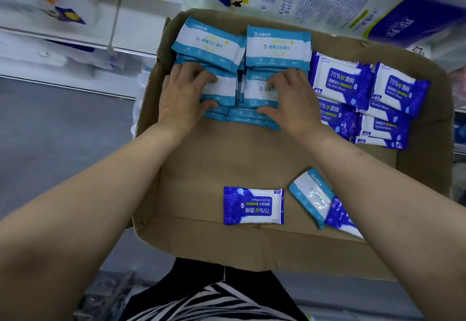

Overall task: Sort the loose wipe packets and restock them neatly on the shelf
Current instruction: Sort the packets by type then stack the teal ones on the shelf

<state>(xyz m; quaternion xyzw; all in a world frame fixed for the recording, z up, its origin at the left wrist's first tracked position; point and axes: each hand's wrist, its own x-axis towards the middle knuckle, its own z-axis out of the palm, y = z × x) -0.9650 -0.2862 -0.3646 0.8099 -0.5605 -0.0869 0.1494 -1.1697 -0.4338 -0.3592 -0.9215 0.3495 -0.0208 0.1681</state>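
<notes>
head view: a cardboard tray point(206, 159) sits in front of the person, and everything below is placed relative to it. at the tray's far left, light-blue packets point(277, 45) are stacked in two columns; at its far right, dark-blue packets point(340, 81) lie in overlapping rows. the left hand point(184, 96) rests on the near left stack, fingers spread over the top and thumb hooked under its near edge, its grip half closed on that stack point(222, 88). the right hand point(292, 98) does the same on the near right stack point(257, 91). the two hands seem to be squaring the stacks rather than lifting them, though i cannot tell how firmly they press.

three loose packets lie at the tray's near edge, well apart from both hands and toward the person. a dark-blue one point(253, 206) lies flat near the middle, long axis across the tray, print upside down. just to its right a light-blue one point(311, 198) lies tilted, long axis running diagonally, overlapping another dark-blue packet point(339, 217) that the right forearm partly hides. the right hand is likely the nearer for the tilted pair; the middle one sits about between both arms. each reach calls for pulling back toward the body.
</notes>
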